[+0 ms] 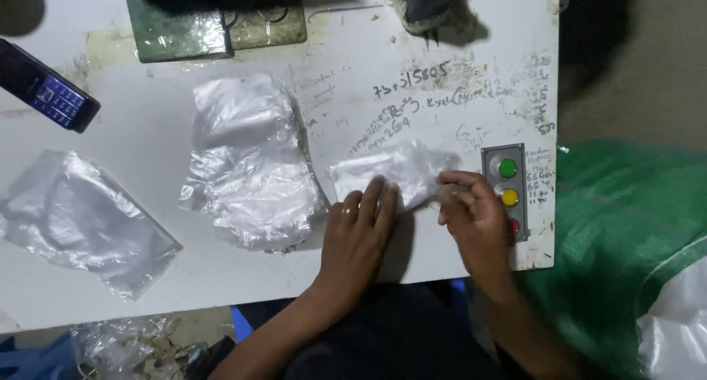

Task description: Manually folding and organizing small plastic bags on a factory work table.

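Small clear plastic bag [394,172] flat on the white table near its right end, pressed under the left hand [359,236] and pinched at its right edge by the right hand [477,216]. Heap of crumpled clear bags [249,163] just to its left. Another clear bag [77,218] well apart, far left. Dark phone with blue-lit screen [55,96] top left.

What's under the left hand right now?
The left hand lies flat on a small clear plastic bag on the white table. The bag's part beneath the palm is hidden.
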